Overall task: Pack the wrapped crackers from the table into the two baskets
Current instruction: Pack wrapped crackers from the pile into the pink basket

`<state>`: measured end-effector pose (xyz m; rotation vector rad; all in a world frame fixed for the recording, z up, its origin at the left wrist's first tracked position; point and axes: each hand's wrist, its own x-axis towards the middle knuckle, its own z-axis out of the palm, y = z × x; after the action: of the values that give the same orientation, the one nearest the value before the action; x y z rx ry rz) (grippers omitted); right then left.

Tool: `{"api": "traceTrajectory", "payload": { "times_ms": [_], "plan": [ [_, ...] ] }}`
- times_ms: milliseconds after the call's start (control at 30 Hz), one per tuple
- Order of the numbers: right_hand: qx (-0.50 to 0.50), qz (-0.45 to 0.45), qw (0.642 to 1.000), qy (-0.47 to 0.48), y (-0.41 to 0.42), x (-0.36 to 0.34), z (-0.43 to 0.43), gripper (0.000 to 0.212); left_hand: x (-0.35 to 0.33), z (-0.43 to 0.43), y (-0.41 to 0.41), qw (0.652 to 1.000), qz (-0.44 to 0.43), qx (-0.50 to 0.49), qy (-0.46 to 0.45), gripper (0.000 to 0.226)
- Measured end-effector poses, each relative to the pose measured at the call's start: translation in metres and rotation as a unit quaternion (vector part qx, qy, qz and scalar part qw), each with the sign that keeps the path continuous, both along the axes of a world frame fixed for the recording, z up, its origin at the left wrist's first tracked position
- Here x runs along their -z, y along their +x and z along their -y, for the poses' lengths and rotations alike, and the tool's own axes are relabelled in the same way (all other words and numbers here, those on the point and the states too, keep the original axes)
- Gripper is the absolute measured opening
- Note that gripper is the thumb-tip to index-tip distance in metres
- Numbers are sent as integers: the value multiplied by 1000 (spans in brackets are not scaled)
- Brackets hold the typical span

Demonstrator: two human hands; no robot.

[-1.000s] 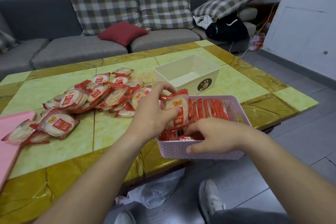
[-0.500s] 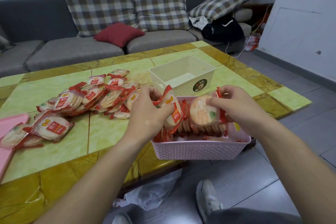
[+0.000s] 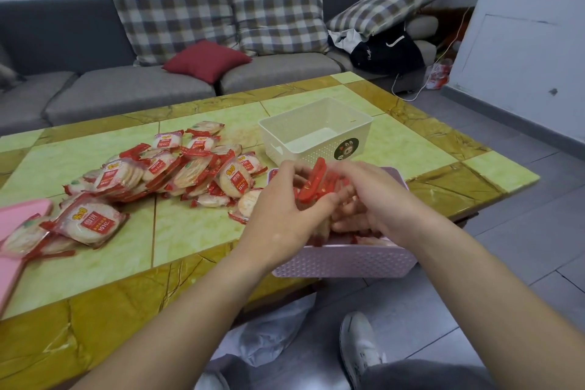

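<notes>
Dozens of round wrapped crackers (image 3: 164,174), in clear packets with red ends, lie heaped on the green-and-amber stone-tiled table (image 3: 196,225). The leftmost few overlap a flat pink plastic board (image 3: 19,231) at the left edge. Left hand (image 3: 281,218) is over the near lilac woven-pattern plastic basket (image 3: 348,263), fingers curled, pinching an upright red-edged packet (image 3: 313,184) above the row standing inside. Right hand (image 3: 383,209) is just beside it, fingers bent down into the basket; whether they grip anything, cannot tell. Cream perforated plastic basket (image 3: 316,130) sits just behind, with no crackers visible in it. Judgement: the step is seating this packet on edge. Best to hold the row back with the right fingers and slide the packet straight down into the gap, flat against its neighbour. Light pressure only, since the crackers are likely brittle.
</notes>
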<state>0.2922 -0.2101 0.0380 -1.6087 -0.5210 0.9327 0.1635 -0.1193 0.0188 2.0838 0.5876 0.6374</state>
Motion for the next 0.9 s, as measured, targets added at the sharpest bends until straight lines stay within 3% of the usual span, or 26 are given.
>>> {"api": "traceTrajectory", "payload": {
  "times_ms": [100, 200, 300, 367, 400, 433, 500, 567, 667, 733, 800, 867, 900],
  "plan": [
    [-29, 65, 997, -15, 2, 8, -1, 23, -2, -3, -5, 1000, -10, 0, -14, 42],
    [-63, 71, 995, 10, 0, 12, -4, 18, -9, -8, -10, 998, -47, 23, -47, 53],
    [-70, 95, 993, 25, 2, 17, -7, 19, -15, -23, -15, 975, -61, 53, -206, 39],
    [-69, 194, 978, -22, 3, 24, -10, 29, -15, -31, -17, 944, -67, 61, -317, 18],
    [-67, 233, 969, -40, 2, 27, -12, 35, -13, -33, -17, 940, -75, 56, -327, 14],
    [-64, 247, 966, -48, 1, 30, -13, 37, -10, -36, -17, 951, -84, 48, -294, 18],
    [-67, 234, 968, -60, 1, 30, -13, 30, 2, -42, -12, 988, -118, 23, -98, 21],
    [-96, 279, 951, -93, 2, 28, -13, 22, 10, -46, -7, 985, -155, -4, 78, 20],
    [-173, 391, 891, -152, 3, 28, -15, 22, 13, -44, -1, 976, -174, -27, 127, 25],
    [-224, 393, 873, -181, 5, 30, -13, 23, 15, -43, 3, 962, -206, -19, 180, 27],
    [-220, 372, 885, -171, 11, 25, -3, 24, 15, -42, 5, 949, -227, -12, 220, 21],
    [-147, 355, 915, -125, 24, 12, 12, 21, 15, -40, 8, 948, -202, -4, 247, 14],
    [-125, 376, 911, -119, 31, 7, 20, 18, 15, -38, 10, 950, -182, 4, 255, 10]
  ]
}}
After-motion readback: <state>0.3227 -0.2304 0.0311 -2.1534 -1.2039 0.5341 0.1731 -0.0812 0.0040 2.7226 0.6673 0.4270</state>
